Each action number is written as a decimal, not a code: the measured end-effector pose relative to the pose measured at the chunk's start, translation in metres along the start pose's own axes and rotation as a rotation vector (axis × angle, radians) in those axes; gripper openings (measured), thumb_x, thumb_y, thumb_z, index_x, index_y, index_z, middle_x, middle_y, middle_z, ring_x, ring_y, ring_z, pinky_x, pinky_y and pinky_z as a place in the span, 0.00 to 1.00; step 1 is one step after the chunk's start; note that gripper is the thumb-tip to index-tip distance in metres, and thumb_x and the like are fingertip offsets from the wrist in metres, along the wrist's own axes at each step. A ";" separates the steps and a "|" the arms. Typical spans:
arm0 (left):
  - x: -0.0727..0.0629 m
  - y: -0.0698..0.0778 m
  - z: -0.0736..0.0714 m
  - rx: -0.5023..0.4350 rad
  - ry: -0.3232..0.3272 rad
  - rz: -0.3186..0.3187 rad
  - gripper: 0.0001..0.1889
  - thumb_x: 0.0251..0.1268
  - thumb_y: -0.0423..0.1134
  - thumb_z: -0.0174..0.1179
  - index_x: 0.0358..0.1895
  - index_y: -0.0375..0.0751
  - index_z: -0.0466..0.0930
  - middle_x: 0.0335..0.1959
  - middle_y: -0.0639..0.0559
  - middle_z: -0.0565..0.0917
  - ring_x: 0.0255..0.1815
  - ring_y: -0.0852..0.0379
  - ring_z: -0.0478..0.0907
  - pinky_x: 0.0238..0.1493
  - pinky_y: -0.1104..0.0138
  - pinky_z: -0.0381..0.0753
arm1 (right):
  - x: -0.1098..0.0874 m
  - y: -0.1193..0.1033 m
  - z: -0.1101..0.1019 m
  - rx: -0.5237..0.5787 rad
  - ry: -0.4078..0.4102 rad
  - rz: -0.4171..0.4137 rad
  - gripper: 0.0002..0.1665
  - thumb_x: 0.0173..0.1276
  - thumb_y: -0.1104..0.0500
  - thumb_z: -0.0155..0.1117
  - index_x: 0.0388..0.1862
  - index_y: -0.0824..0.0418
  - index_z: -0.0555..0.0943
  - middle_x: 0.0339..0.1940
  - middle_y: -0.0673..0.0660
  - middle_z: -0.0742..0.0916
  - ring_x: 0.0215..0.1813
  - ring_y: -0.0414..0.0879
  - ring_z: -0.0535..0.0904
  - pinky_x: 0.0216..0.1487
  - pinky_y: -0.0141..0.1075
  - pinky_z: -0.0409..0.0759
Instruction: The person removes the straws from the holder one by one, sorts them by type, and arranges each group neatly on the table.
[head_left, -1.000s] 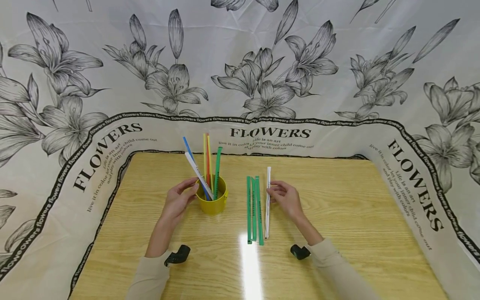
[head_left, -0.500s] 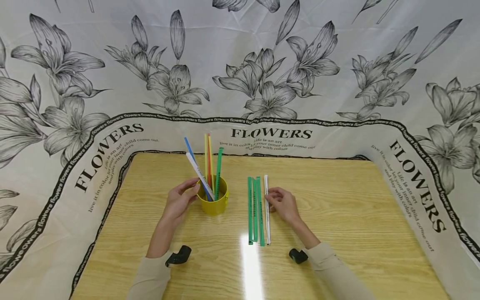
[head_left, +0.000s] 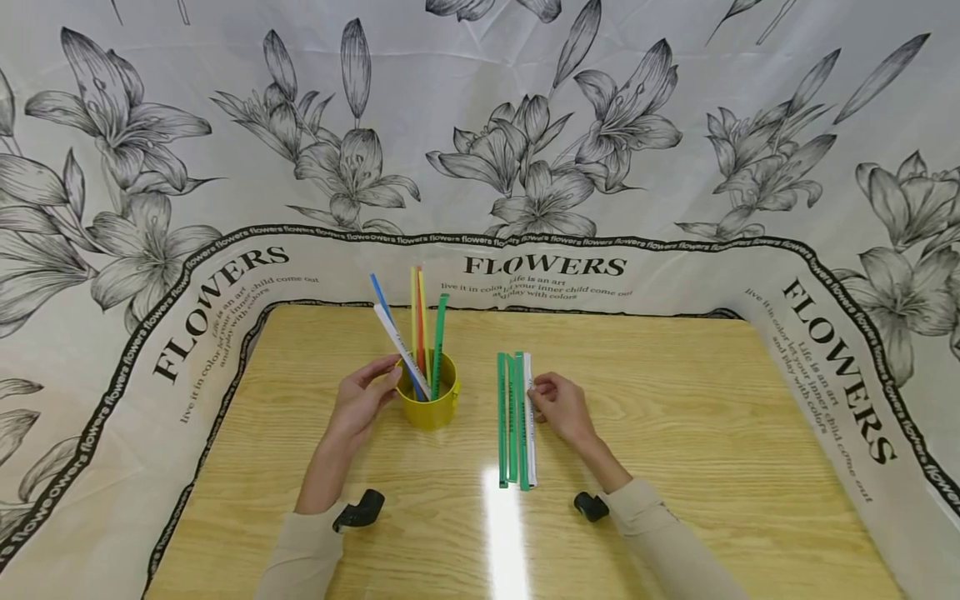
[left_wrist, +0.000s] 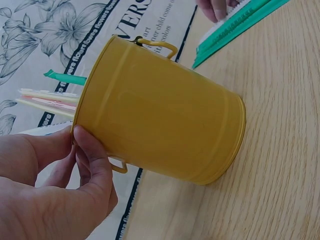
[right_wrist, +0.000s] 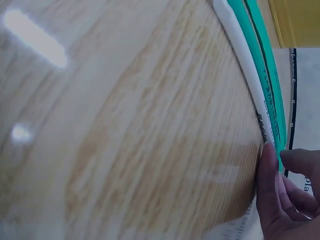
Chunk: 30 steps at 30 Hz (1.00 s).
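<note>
My left hand (head_left: 360, 407) pinches the rim of a small yellow bucket (head_left: 427, 415) at its left side. In the left wrist view, thumb and fingers meet on the rim above a side handle (left_wrist: 119, 165). Blue, yellow, red, white and green straws lean inside the bucket. To its right, several green wrapped straws (head_left: 522, 450) lie side by side, pointing away from me. A white wrapped straw (head_left: 532, 450) lies against the rightmost green one. My right hand (head_left: 564, 410) pinches this white straw between thumb and finger, its upper part partly hidden by the fingertips.
A wooden table (head_left: 675, 392) lies beneath everything, with a bright light reflection near the front. White cloth (head_left: 390, 200) printed with flowers and lettering surrounds its back and sides. Both wrists carry black camera mounts (head_left: 591, 506).
My right hand has moved left and slid the white straw from a small gap on the right up against the green straws. The left hand keeps its hold on the bucket.
</note>
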<state>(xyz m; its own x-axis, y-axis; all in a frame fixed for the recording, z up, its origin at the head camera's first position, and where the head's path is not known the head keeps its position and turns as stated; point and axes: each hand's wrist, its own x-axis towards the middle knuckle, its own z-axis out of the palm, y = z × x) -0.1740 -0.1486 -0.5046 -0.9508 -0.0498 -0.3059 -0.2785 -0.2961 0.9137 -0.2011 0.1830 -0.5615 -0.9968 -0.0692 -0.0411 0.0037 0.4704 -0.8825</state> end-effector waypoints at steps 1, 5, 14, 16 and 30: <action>0.000 0.000 0.000 -0.001 -0.001 0.000 0.21 0.77 0.28 0.57 0.69 0.26 0.73 0.57 0.47 0.75 0.43 0.61 0.77 0.46 0.71 0.82 | 0.000 -0.001 0.000 0.008 -0.007 0.005 0.14 0.72 0.69 0.66 0.54 0.75 0.80 0.41 0.66 0.85 0.35 0.52 0.84 0.29 0.37 0.87; 0.000 0.000 0.001 -0.002 -0.001 0.003 0.21 0.77 0.28 0.57 0.69 0.26 0.73 0.57 0.47 0.74 0.43 0.61 0.77 0.46 0.71 0.82 | 0.002 -0.002 -0.003 -0.005 -0.011 -0.005 0.14 0.74 0.69 0.64 0.55 0.75 0.79 0.41 0.66 0.84 0.34 0.51 0.85 0.29 0.37 0.87; 0.000 0.001 0.002 -0.010 0.005 0.004 0.21 0.77 0.26 0.57 0.69 0.26 0.73 0.56 0.49 0.75 0.42 0.61 0.78 0.43 0.72 0.82 | 0.008 -0.017 -0.010 -0.105 0.028 -0.077 0.14 0.77 0.61 0.63 0.55 0.69 0.82 0.44 0.63 0.86 0.42 0.54 0.86 0.36 0.36 0.85; 0.000 0.001 0.002 -0.015 0.010 0.003 0.21 0.77 0.26 0.57 0.68 0.26 0.73 0.55 0.49 0.76 0.42 0.62 0.78 0.41 0.73 0.82 | 0.010 -0.022 -0.010 -0.107 0.030 -0.092 0.14 0.77 0.61 0.63 0.55 0.69 0.82 0.44 0.62 0.87 0.44 0.54 0.86 0.38 0.36 0.85; -0.002 0.005 0.003 0.130 0.041 0.008 0.19 0.76 0.29 0.59 0.66 0.31 0.78 0.57 0.46 0.74 0.42 0.59 0.79 0.47 0.68 0.84 | 0.017 -0.053 -0.002 -0.031 -0.003 -0.187 0.14 0.76 0.64 0.63 0.56 0.70 0.81 0.46 0.65 0.86 0.47 0.58 0.85 0.49 0.47 0.85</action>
<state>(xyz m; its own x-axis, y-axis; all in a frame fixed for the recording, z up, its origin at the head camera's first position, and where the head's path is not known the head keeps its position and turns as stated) -0.1742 -0.1473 -0.4990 -0.9472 -0.0917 -0.3071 -0.2890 -0.1699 0.9421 -0.2182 0.1588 -0.5140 -0.9796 -0.1608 0.1203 -0.1837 0.4758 -0.8602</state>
